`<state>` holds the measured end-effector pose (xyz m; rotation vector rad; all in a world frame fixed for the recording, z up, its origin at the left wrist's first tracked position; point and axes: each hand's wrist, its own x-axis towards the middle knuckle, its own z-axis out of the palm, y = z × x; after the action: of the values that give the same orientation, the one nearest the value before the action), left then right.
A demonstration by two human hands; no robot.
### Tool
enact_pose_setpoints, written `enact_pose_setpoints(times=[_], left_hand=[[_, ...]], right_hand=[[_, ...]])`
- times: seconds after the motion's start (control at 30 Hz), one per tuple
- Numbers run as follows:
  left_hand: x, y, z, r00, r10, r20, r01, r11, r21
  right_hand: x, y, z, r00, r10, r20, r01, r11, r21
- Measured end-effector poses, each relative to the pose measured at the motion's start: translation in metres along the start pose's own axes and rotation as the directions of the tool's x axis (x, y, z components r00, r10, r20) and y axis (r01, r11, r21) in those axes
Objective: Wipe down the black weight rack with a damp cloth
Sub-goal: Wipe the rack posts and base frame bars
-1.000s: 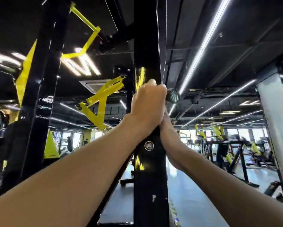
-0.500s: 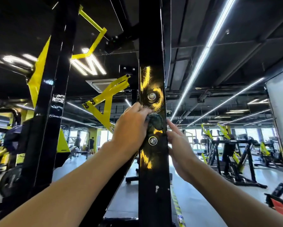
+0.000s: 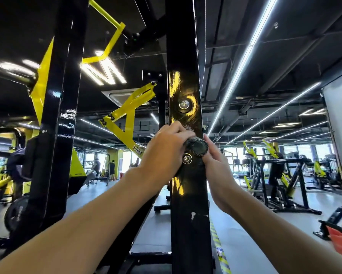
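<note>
Seen from the head camera, the person is reaching both arms up to a front post of the black weight rack (image 3: 188, 204). The left hand (image 3: 166, 153) is curling its fingers over a dark, wadded cloth (image 3: 197, 148) and pressing it to the post's face, just above the lower bolt (image 3: 187, 158) and well under the upper bolt (image 3: 184, 104). The right hand (image 3: 217, 171) is lying along the post's right edge, fingers straight, tips touching the cloth. Yellow machines (image 3: 281, 175) are standing well behind.

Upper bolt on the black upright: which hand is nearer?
Left. The left hand grips the cloth on the front face of the upright, just below the upper bolt; the right hand sits lower, at the right edge, fingers touching the cloth.
</note>
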<state>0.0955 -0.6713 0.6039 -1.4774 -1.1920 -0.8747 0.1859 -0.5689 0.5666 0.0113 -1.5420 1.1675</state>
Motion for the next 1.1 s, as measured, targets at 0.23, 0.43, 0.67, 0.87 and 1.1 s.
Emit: enact_pose_setpoints(times=[0.23, 0.43, 0.67, 0.87, 1.1], left_hand=[[-0.039, -0.008, 0.002, 0.996, -0.069, -0.056, 0.07, 0.997, 0.015], [-0.074, 0.005, 0.01, 0.996, -0.08, -0.048, 0.08, 0.997, 0.003], [-0.065, 0.025, 0.012, 0.979, 0.13, 0.16, -0.147, 0.984, 0.102], [-0.05, 0.044, 0.013, 0.993, -0.12, -0.009, 0.117, 0.978, -0.171], [-0.057, 0.024, 0.008, 0.977, -0.202, 0.064, 0.212, 0.934, -0.286]], right_hand=[[-0.014, 0.006, 0.0, 0.999, 0.043, 0.005, -0.042, 0.993, -0.107], [-0.027, 0.005, -0.005, 0.994, 0.099, 0.035, -0.098, 0.995, -0.035], [-0.045, -0.017, -0.011, 0.987, 0.154, 0.047, -0.147, 0.98, -0.133], [-0.062, -0.01, -0.022, 0.893, -0.36, 0.269, 0.441, 0.587, -0.679], [-0.063, 0.001, -0.013, 0.83, -0.385, 0.404, 0.487, 0.149, -0.86]])
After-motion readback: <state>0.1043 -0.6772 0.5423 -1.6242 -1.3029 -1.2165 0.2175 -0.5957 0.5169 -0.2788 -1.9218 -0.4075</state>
